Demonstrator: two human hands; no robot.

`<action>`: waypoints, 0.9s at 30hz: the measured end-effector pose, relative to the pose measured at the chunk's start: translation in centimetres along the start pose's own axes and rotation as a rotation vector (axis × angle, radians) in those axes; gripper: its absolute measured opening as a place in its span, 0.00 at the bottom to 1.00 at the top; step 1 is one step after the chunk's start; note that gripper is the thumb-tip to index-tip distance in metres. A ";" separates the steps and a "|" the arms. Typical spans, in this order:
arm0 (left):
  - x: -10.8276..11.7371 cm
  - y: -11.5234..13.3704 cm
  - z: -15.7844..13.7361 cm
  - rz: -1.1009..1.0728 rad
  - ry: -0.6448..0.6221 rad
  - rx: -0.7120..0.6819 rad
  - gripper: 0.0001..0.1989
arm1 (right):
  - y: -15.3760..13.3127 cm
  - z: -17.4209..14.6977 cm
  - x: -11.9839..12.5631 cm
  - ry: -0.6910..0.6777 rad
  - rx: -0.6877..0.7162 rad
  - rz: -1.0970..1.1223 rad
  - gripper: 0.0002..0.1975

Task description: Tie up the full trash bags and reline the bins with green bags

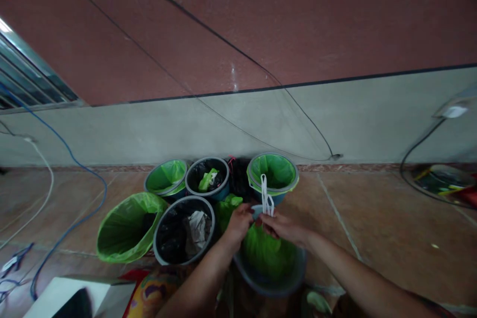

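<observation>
A grey-rimmed bin point(270, 291) stands in front of me with a bright green plastic trash bag point(266, 251) inside it. My left hand point(239, 222) is closed at the far side of this bin, pinching the upper edge of the bag. Beside it, my right hand point(282, 227) is closed on the gathered top of the same bag. A white looped strip point(265, 193) rises at the fingers of my right hand; where it is fastened is hidden. Fine finger contact is blurred.
Around it stand a green-lined bin point(274, 155), another green-lined bin point(166, 161), a black-lined bin point(206, 160), a black-lined bin with paper point(159, 253) and a tilted green-lined bin point(115, 228). A wall point(167, 129) is behind. A blue cable point(93, 174) and a white box point(67, 298) are left.
</observation>
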State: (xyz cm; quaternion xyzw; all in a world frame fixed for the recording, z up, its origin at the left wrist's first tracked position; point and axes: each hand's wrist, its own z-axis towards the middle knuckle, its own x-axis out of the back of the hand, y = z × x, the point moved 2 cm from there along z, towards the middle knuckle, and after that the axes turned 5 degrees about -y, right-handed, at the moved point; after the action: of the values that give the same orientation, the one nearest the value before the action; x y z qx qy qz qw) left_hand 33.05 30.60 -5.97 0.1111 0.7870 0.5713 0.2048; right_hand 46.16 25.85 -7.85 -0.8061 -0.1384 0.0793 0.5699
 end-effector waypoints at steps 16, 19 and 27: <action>-1.9 -3.9 -1.1 0.123 -0.184 0.077 0.13 | -0.9 -0.3 1.7 0.136 0.091 0.044 0.28; -1.1 -4.0 -1.1 0.071 -0.006 0.122 0.16 | -0.7 -0.2 2.4 0.219 0.056 0.019 0.28; 0.4 -4.3 0.0 0.077 0.038 0.158 0.13 | -1.4 -0.8 2.9 0.113 0.011 0.010 0.28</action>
State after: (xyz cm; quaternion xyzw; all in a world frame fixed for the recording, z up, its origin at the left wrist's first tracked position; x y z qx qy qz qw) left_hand 32.94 29.35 -10.15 0.1464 0.8286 0.5167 0.1583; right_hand 48.97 26.46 -6.14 -0.8068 -0.1016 0.0374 0.5808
